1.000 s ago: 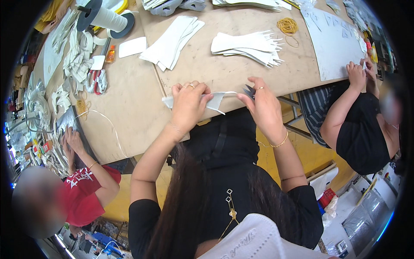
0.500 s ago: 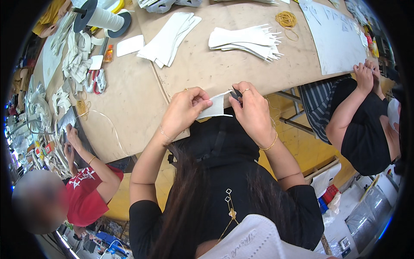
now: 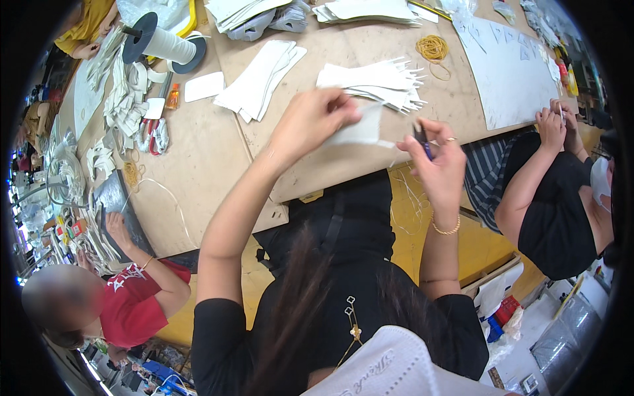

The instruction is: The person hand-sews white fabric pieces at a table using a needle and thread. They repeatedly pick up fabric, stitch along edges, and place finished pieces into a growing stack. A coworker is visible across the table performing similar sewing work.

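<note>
My left hand (image 3: 317, 119) pinches a white cut piece (image 3: 360, 129), leather- or fabric-like, above the table's front edge. A narrow strip runs from its corner toward the fingers of my right hand (image 3: 437, 158); whether they grip the strip is blurred. In that right hand sit small snips (image 3: 422, 141) with dark tips and a blue-purple part. Just beyond the piece lies a stack of similar white pieces (image 3: 370, 82) with thin strips fanning out at their right end. Left of it rests a second stack of white pieces (image 3: 261, 79) without such strips.
A brown-topped table (image 3: 191, 158) spans the front. On it are a large spool of white tape (image 3: 165, 46), an orange bottle (image 3: 173, 97), yellow cord (image 3: 432, 48) and a white sheet (image 3: 512, 79). Co-workers sit at left, in a red shirt (image 3: 142, 300), and at right.
Both hands have moved forward over the table, and the right one has swung further right. The white piece has moved forward and right with my left hand.
</note>
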A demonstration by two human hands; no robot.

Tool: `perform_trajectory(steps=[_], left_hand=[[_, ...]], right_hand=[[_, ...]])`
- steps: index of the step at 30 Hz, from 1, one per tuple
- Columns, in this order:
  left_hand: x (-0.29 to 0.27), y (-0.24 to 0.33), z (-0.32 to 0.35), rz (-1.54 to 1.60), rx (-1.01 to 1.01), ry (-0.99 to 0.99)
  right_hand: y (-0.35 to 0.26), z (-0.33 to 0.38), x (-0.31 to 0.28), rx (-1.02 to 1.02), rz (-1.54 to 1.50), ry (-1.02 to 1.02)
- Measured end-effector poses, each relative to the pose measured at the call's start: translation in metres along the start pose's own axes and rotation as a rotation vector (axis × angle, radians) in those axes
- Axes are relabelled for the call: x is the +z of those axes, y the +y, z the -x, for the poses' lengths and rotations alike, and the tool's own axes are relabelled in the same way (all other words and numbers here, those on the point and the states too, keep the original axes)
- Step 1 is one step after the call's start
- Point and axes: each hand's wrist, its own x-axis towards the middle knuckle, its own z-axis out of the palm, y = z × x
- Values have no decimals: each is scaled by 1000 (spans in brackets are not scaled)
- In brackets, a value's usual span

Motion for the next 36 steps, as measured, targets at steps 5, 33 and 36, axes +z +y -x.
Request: perform_trajectory(steps=[5, 33, 36], left_hand=[[4, 26, -59, -429, 505, 269], [-20, -58, 60, -114, 68, 571], [-45, -85, 33, -626, -35, 792]], right_hand=[[-26, 1, -25, 13, -267, -93], [-36, -33, 65, -136, -491, -670], [-41, -31, 37, -114, -745, -895]])
